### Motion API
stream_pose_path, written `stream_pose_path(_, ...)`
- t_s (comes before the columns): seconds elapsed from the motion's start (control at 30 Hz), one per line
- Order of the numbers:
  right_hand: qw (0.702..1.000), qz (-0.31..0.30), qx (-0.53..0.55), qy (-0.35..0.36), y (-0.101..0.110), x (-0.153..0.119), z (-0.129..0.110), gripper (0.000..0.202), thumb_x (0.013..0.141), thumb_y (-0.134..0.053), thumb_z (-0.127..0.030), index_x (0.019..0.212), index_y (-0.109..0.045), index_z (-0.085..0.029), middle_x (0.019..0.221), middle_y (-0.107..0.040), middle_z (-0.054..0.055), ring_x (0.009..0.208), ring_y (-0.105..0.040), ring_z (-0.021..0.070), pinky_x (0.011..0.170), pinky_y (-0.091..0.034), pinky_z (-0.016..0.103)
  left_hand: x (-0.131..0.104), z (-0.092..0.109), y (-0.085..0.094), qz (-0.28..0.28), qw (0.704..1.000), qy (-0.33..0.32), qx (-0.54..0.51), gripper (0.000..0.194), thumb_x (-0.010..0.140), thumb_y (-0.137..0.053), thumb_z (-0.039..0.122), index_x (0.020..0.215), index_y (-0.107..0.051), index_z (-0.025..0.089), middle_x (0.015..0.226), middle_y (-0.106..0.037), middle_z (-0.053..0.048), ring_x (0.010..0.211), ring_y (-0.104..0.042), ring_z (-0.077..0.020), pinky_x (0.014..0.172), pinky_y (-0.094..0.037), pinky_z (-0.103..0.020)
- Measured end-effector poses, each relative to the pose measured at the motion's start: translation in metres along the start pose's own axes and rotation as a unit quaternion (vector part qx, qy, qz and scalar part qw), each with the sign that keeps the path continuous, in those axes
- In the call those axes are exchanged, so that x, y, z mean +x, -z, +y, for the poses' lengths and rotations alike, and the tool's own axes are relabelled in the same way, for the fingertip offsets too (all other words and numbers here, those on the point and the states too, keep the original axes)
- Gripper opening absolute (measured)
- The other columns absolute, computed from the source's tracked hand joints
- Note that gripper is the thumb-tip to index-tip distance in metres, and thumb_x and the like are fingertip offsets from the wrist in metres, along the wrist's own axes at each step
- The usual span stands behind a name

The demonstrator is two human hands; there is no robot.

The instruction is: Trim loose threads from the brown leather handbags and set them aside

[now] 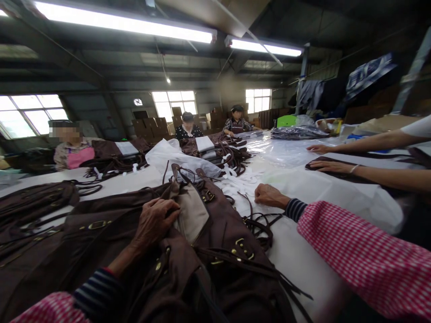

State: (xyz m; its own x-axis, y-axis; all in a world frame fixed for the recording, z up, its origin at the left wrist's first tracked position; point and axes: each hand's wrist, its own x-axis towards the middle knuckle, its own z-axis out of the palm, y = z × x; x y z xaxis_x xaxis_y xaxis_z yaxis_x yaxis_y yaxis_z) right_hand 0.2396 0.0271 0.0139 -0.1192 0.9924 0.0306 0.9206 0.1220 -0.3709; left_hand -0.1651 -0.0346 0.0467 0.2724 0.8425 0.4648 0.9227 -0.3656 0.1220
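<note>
A dark brown bag [222,224] with brass buckles and long thin straps lies before me, its beige lining [192,211] showing at the opening. My left hand [155,223] is closed on the bag's edge beside the lining, fingers bent over the fabric. To the right, my right hand [270,196] is low over the table, fingers curled in; what they hold, if anything, is hidden. White scraps [240,183] lie to its left, and loose brown straps [261,229] hang from the bag just below it.
More brown bags [37,197] lie at the left, and stacked ones [215,148] at the far side. Clear plastic sheeting [269,148] covers part of the white table [296,251]. A co-worker's hands [332,167] rest on brown material at right. Several people sit across.
</note>
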Motion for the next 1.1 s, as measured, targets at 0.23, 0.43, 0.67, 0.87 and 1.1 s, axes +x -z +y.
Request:
stream_pose_path(0.23, 0.993, 0.010, 0.114, -0.020, 0.026, -0.008, 0.015, 0.012, 0.068, -0.068, -0.021, 0.058, -0.068, -0.015, 0.058, -0.066, 0.005, 0.059, -0.058, 0.0144, 0.053, -0.038, 0.024, 0.000, -0.001, -0.002, 0.004, 1.000, -0.014, -0.006, 0.021, 0.087, -0.056, 0.041, 0.085, -0.069, 0.024, 0.089, -0.073, -0.002, 0.094, -0.065, -0.0238, 0.104, -0.034, -0.043)
stream_pose_path(0.43, 0.970, 0.012, 0.240, -0.028, 0.040, -0.017, 0.018, 0.018, 0.072, -0.063, -0.029, 0.065, -0.065, -0.012, 0.065, -0.070, 0.008, 0.050, -0.052, 0.0101, 0.041, -0.030, 0.020, 0.000, 0.001, 0.001, 0.003, 1.000, -0.019, -0.011, 0.022, 0.088, -0.055, 0.041, 0.085, -0.069, 0.024, 0.088, -0.074, -0.002, 0.091, -0.065, -0.0221, 0.104, -0.033, -0.041)
stream_pose_path(0.67, 0.935, 0.077, 0.346, 0.027, 0.044, -0.018, 0.013, 0.019, 0.070, -0.069, -0.031, 0.075, -0.065, -0.012, 0.074, -0.073, 0.010, 0.054, -0.060, 0.0109, 0.042, -0.035, 0.018, 0.001, 0.005, 0.008, -0.021, 0.999, -0.024, -0.006, 0.019, 0.087, -0.054, 0.037, 0.085, -0.068, 0.023, 0.087, -0.074, -0.002, 0.089, -0.065, -0.0230, 0.094, -0.036, -0.039)
stream_pose_path(0.87, 0.911, 0.137, 0.382, 0.070, 0.041, -0.007, -0.009, 0.027, 0.067, -0.077, -0.036, 0.075, -0.065, -0.013, 0.065, -0.069, 0.006, 0.058, -0.067, 0.0163, 0.041, -0.039, 0.019, 0.004, 0.007, 0.016, -0.049, 0.998, -0.025, 0.002, 0.016, 0.084, -0.055, 0.031, 0.084, -0.068, 0.022, 0.080, -0.071, -0.003, 0.083, -0.064, -0.0230, 0.082, -0.039, -0.034)
stream_pose_path(1.1, 0.908, 0.089, 0.393, 0.111, 0.034, -0.011, -0.049, 0.026, 0.069, -0.072, -0.034, 0.086, -0.065, -0.015, 0.071, -0.070, 0.005, 0.055, -0.064, 0.0140, 0.040, -0.035, 0.019, 0.004, 0.003, 0.027, -0.083, 0.996, 0.006, -0.032, 0.015, 0.085, -0.056, 0.032, 0.084, -0.067, 0.022, 0.080, -0.069, -0.002, 0.082, -0.065, -0.0213, 0.073, -0.039, -0.028)
